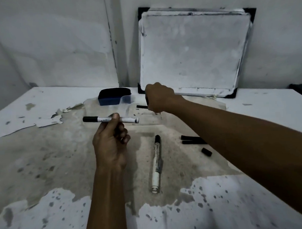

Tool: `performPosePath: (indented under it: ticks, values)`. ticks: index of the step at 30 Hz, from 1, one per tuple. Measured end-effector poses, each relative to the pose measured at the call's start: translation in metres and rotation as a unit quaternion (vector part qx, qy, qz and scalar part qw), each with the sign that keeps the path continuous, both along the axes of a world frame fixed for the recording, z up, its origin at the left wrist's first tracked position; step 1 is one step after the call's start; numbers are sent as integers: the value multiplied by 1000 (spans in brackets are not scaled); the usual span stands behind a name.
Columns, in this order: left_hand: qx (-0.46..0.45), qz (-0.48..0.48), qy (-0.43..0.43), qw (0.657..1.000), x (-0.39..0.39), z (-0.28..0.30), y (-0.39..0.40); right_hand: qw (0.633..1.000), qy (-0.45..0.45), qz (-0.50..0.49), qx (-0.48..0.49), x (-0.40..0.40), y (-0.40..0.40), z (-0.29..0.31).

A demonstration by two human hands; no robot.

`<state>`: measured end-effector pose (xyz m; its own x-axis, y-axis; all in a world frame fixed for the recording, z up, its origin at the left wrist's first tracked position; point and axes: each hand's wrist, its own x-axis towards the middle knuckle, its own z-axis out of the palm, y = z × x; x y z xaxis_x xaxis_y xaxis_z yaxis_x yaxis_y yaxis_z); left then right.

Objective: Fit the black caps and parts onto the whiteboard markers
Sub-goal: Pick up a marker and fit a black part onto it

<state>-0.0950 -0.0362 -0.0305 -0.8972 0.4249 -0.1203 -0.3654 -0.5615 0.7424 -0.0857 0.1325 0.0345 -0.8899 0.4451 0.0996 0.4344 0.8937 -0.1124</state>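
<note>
My left hand [111, 142] pinches a whiteboard marker [110, 119] at mid-barrel, long axis level, black end leftward (label print too blurred to read). My right hand [160, 98], beyond it, is fisted around a black part [142, 106] whose end pokes out leftward.

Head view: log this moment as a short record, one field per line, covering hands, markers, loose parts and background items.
left hand: holds a marker level above the table, black end pointing left
right hand: fist closed at the far side, over a small black part; what it grips is hidden
second marker: lying on the table, black end away from the person
loose black parts: two long pieces side by side, one short cap nearer
eraser: far centre of the table
whiteboard: leaning on the wall
</note>
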Motion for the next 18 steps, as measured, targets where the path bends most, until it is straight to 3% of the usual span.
performPosePath:
  ticks: [4, 9, 14, 18]
  values:
    - [23, -37, 25, 999, 2, 6, -2, 997, -74, 18, -7, -14, 9, -13]
    - [69, -106, 68, 990, 7, 16, -6, 998, -58, 10, -18, -19, 16, -27]
    - [120, -217, 88, 965, 9, 17, -9, 997, 28, 12, -69, -8, 25, -19]
    - [142, -311, 75, 937, 16, 18, -6, 984, 141, 12, -111, 48, 34, 0]
